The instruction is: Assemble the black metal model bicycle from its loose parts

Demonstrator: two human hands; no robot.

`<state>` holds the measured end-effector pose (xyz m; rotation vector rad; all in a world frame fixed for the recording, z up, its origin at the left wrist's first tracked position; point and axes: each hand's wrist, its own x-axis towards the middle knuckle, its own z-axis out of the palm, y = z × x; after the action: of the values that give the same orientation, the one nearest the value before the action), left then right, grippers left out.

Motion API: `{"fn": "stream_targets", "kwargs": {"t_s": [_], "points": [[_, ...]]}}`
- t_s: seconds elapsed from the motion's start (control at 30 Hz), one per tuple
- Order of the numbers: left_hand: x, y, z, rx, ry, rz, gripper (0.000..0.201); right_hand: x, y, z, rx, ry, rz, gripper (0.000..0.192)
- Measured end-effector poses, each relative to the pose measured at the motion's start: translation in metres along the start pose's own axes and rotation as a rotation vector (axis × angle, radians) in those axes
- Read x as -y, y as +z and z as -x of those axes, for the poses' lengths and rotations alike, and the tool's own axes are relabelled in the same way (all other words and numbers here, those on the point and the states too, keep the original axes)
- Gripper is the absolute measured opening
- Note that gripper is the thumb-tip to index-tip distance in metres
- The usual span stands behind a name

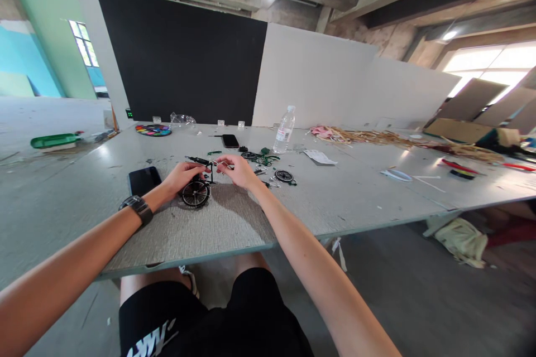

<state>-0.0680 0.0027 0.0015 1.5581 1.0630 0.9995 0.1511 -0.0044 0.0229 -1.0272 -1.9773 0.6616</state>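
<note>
My left hand [186,175] is closed on a small black model bicycle part [211,174], a dark frame with a spoked wheel [195,193] hanging below the fingers. Close on its right, my right hand [235,170] pinches at the top of the frame, around a small light-coloured piece too fine to name. The wheel's lower rim is at the tabletop; whether it rests there I cannot tell. Just right of my hands lie a loose spoked wheel [284,176], dark green bicycle parts [266,157] and several small silvery pieces [274,183].
A phone [144,181] lies beside my left wrist, another phone [230,140] farther back. A water bottle [285,129] stands behind the parts, near a paper sheet [319,157]. Thin wooden strips [368,137] pile at the back right. A paint palette [153,130] sits back left. The table's front edge [251,249] crosses above my legs.
</note>
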Motion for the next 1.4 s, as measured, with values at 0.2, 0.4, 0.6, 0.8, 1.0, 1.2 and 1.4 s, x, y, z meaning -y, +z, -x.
{"fn": "stream_targets", "kwargs": {"t_s": [0.2, 0.4, 0.6, 0.8, 1.0, 1.2, 1.4], "points": [[-0.001, 0.002, 0.0, 0.001, -0.007, 0.029, 0.049, 0.001, 0.001, 0.0, 0.01, 0.001, -0.007, 0.023], [0.002, 0.0, -0.001, 0.005, 0.017, 0.0, 0.047, 0.001, 0.0, 0.001, 0.014, 0.021, -0.009, 0.025], [0.003, 0.0, -0.002, 0.005, 0.045, -0.041, 0.046, 0.004, 0.0, 0.002, 0.015, 0.034, -0.004, 0.025], [-0.003, 0.002, 0.001, -0.008, 0.065, -0.122, 0.05, 0.003, 0.0, 0.001, 0.029, 0.035, 0.018, 0.026], [-0.006, 0.004, 0.002, -0.012, 0.071, -0.151, 0.05, 0.004, 0.001, 0.002, 0.033, 0.029, 0.039, 0.025], [-0.007, 0.005, 0.002, -0.013, 0.085, -0.18, 0.05, 0.007, 0.0, 0.003, 0.031, 0.027, 0.079, 0.024], [-0.008, 0.005, 0.002, 0.005, 0.088, -0.216, 0.045, 0.006, 0.001, 0.002, 0.062, 0.016, 0.105, 0.022]]}}
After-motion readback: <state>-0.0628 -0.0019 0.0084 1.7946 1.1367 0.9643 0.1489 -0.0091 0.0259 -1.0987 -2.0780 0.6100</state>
